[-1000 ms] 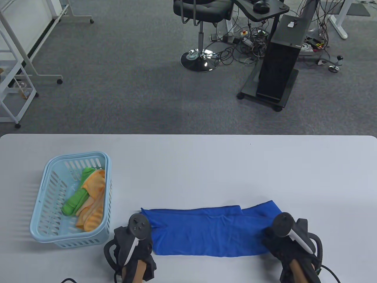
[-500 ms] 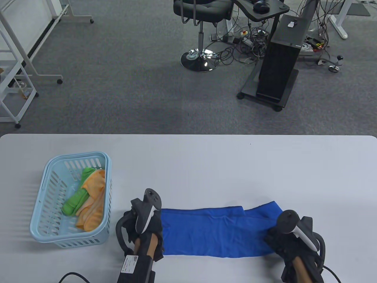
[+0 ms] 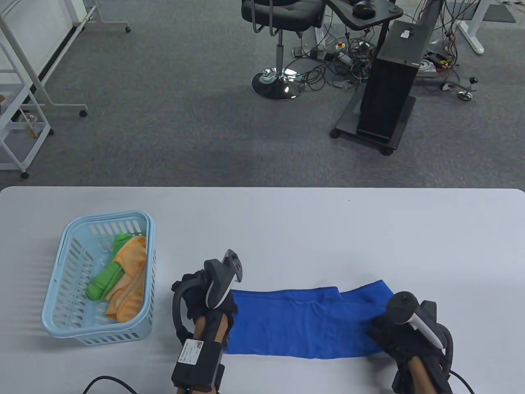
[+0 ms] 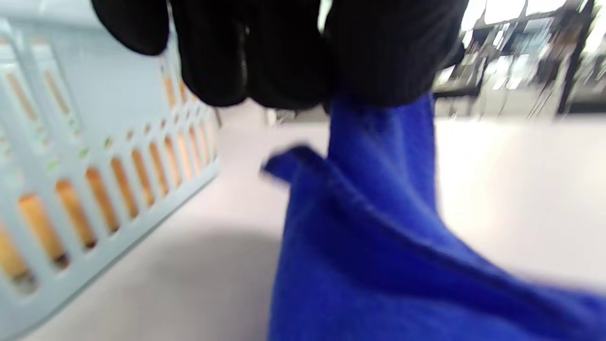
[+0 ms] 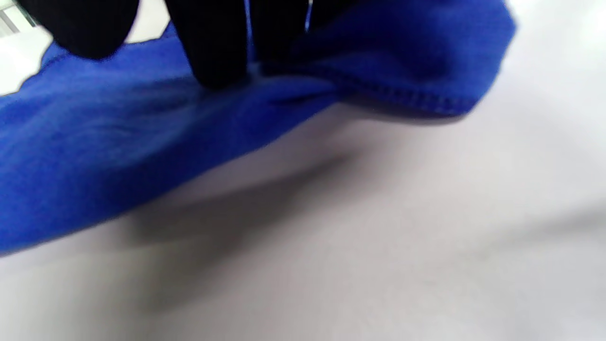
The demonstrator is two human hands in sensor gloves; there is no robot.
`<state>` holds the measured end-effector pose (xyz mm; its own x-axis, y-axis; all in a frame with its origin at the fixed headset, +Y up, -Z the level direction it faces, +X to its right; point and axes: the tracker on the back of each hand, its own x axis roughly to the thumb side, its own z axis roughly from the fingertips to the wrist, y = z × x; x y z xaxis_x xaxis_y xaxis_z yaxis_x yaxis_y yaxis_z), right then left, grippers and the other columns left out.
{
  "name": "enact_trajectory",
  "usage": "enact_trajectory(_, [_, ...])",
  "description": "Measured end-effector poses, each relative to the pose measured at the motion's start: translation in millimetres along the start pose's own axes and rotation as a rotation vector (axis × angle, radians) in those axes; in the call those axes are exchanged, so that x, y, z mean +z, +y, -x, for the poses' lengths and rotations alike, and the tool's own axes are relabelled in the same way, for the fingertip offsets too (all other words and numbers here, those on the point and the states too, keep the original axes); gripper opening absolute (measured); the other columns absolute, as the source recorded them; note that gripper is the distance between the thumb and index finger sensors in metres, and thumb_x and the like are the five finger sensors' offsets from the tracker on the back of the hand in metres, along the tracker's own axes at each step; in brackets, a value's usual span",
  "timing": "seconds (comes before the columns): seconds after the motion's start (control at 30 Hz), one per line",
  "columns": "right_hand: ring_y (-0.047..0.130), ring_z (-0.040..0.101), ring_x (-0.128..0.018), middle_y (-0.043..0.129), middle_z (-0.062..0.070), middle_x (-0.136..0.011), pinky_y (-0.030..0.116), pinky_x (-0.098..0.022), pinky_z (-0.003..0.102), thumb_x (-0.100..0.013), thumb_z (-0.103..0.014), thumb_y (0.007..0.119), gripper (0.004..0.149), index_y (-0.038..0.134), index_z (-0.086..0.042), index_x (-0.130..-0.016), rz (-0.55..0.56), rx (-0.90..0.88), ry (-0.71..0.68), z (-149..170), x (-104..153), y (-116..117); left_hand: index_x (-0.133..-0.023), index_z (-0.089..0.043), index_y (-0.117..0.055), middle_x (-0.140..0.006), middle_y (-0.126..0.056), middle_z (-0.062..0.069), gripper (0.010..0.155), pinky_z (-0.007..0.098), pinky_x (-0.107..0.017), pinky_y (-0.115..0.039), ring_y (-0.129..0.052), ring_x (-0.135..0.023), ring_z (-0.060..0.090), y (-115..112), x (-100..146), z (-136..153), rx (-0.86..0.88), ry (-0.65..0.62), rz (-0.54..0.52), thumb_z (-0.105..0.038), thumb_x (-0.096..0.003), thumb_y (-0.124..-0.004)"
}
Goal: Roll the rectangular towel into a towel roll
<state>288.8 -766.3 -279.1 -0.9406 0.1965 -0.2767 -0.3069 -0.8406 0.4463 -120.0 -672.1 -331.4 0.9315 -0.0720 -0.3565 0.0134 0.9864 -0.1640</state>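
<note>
The blue towel (image 3: pixel 303 322) lies as a long folded band along the near part of the white desk (image 3: pixel 287 230), running left to right, with a loose flap (image 3: pixel 369 292) angled up toward its far right corner. Its left end is lifted off the desk: in the left wrist view the cloth (image 4: pixel 378 227) rises from the surface into the black gloved fingers (image 4: pixel 284 57) of the left hand (image 3: pixel 207 297), which pinch it at the top, the fingers curled round the fabric. In the table view that hand sits at the towel's left end with its tracker (image 3: pixel 223 277) tilted up.

The right hand (image 3: pixel 400 334) rests on the towel's right end, its tracker (image 3: pixel 410 314) on top. In the right wrist view its dark fingers (image 5: pixel 213 42) come down onto the blue cloth (image 5: pixel 142 142), with the stitched hem (image 5: pixel 402 97) raised slightly off the desk beside them; the fingers seem to gather a fold of cloth, though the blur leaves the grip somewhat unclear.

Left of the towel, just beside the left hand, stands a pale blue slotted basket (image 3: pixel 61 262) holding 1 green cloth (image 3: pixel 106 281) and 1 orange cloth (image 3: pixel 129 283). Beyond the desk, on grey carpet, are a black swivel chair (image 3: pixel 279 24), a black computer tower (image 3: pixel 389 82) on a wheeled stand, tangled cables (image 3: pixel 352 61) and white frame legs (image 3: pixel 24 102).
</note>
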Motion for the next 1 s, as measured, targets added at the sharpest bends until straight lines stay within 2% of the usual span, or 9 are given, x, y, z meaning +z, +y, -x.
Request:
enact_trajectory(0.1, [0.045,0.034,-0.101,0.045,0.008,-0.107,0.028,-0.069,0.069,-0.037,-0.054,0.070,0.071,0.066,-0.022,-0.100,-0.011,-0.030,0.013,2,1,0,-0.073,-0.029,-0.102,-0.078,-0.096,0.007,0.042,0.066,-0.071,-0.051,-0.071,-0.097,0.042,32,15,16,0.067,-0.095,-0.063,-0.044,-0.0393,-0.084])
enact_trajectory(0.23, [0.045,0.035,-0.101,0.045,0.009,-0.107,0.028,-0.069,0.069,-0.036,-0.054,0.070,0.072,0.065,-0.021,-0.100,-0.005,-0.007,0.006,-1,2,0,-0.076,-0.029,-0.102,-0.085,-0.094,0.009,0.044,0.068,-0.071,-0.048,-0.066,-0.099,0.045,46,28,47,0.204,-0.168,-0.126,-0.045,-0.0392,-0.083])
enact_trajectory(0.33, [0.060,0.038,-0.096,0.057,0.013,-0.103,0.040,-0.068,0.068,-0.034,-0.054,0.071,0.074,0.067,-0.017,-0.099,0.132,-0.118,-0.068,-6,11,-16,-0.077,-0.028,-0.100,-0.086,-0.092,0.009,0.043,0.068,-0.070,-0.046,-0.064,-0.099,0.046,35,39,63,0.315,-0.317,-0.170,-0.041,-0.0396,-0.083])
enact_trajectory(0.4, [0.062,0.038,-0.095,0.058,0.013,-0.103,0.043,-0.069,0.067,-0.034,-0.053,0.072,0.073,0.069,-0.018,-0.098,0.196,-0.189,-0.101,-8,20,-26,-0.081,-0.031,-0.095,-0.090,-0.088,0.009,0.043,0.069,-0.071,-0.043,-0.060,-0.101,0.047,24,43,69,0.320,-0.315,-0.172,-0.038,-0.0410,-0.081])
enact_trajectory(0.5, [0.064,0.037,-0.095,0.060,0.012,-0.102,0.044,-0.069,0.067,-0.034,-0.051,0.073,0.070,0.072,-0.018,-0.095,0.314,-0.216,-0.105,-2,32,-38,-0.082,-0.033,-0.093,-0.090,-0.088,0.008,0.042,0.069,-0.071,-0.044,-0.061,-0.100,0.047,12,44,83,0.348,-0.292,-0.263,-0.037,-0.0411,-0.081])
enact_trajectory(0.7, [0.071,0.035,-0.090,0.067,0.011,-0.097,0.046,-0.067,0.067,-0.032,-0.043,0.078,0.059,0.082,-0.017,-0.084,0.506,-0.196,0.091,39,32,-45,-0.081,-0.032,-0.093,-0.088,-0.090,0.008,0.043,0.068,-0.069,-0.047,-0.066,-0.098,0.046,-12,53,101,0.431,-0.252,-0.470,-0.038,-0.0399,-0.082])
enact_trajectory(0.8, [0.071,0.033,-0.089,0.063,0.010,-0.096,0.047,-0.067,0.066,-0.031,-0.040,0.079,0.053,0.077,-0.019,-0.080,0.630,-0.210,0.170,49,33,-47,-0.081,-0.032,-0.093,-0.087,-0.092,0.008,0.043,0.067,-0.070,-0.046,-0.067,-0.097,0.046,-23,55,105,0.424,-0.261,-0.424,-0.039,-0.0402,-0.081])
enact_trajectory(0.87, [0.075,0.033,-0.086,0.068,0.009,-0.093,0.048,-0.067,0.066,-0.031,-0.040,0.080,0.048,0.082,-0.018,-0.074,0.626,-0.200,0.179,45,31,-45,-0.080,-0.032,-0.093,-0.086,-0.092,0.008,0.043,0.066,-0.070,-0.046,-0.066,-0.097,0.045,-25,57,107,0.433,-0.261,-0.442,-0.039,-0.0400,-0.081])
enact_trajectory(1.0, [0.073,0.034,-0.089,0.071,0.008,-0.093,0.046,-0.068,0.067,-0.029,-0.044,0.081,0.047,0.088,-0.022,-0.070,0.448,0.029,0.147,21,17,-25,-0.079,-0.031,-0.094,-0.087,-0.091,0.008,0.042,0.067,-0.069,-0.046,-0.066,-0.097,0.045,-25,60,102,0.414,-0.287,-0.464,-0.040,-0.0398,-0.081])
